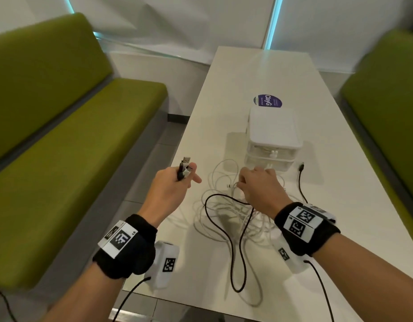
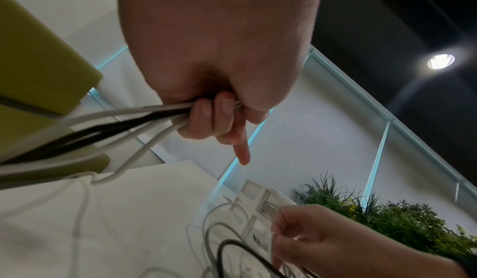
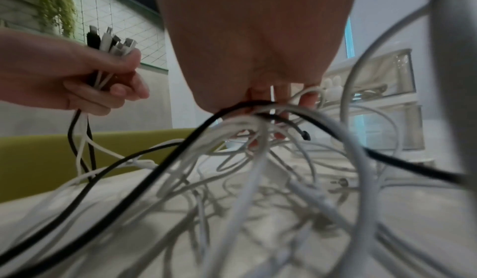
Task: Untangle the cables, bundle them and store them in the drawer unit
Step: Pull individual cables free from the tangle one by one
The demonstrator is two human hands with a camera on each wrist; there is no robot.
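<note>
A tangle of white and black cables (image 1: 231, 214) lies on the white table (image 1: 259, 73) in front of a small white drawer unit (image 1: 273, 138). My left hand (image 1: 170, 182) is raised at the table's left edge and grips a bunch of black and white cable ends (image 1: 184, 169), plugs sticking up (image 3: 111, 42); the index finger points out. My right hand (image 1: 259, 184) reaches down into the tangle, fingers curled among white and black strands (image 3: 260, 115). The drawer unit's drawers look closed (image 3: 382, 82).
Green benches (image 1: 73, 135) run along both sides of the table. A round purple sticker (image 1: 267, 101) sits behind the drawer unit. One black cable end (image 1: 301, 167) lies right of the unit. A green plant (image 2: 387, 221) shows in the left wrist view.
</note>
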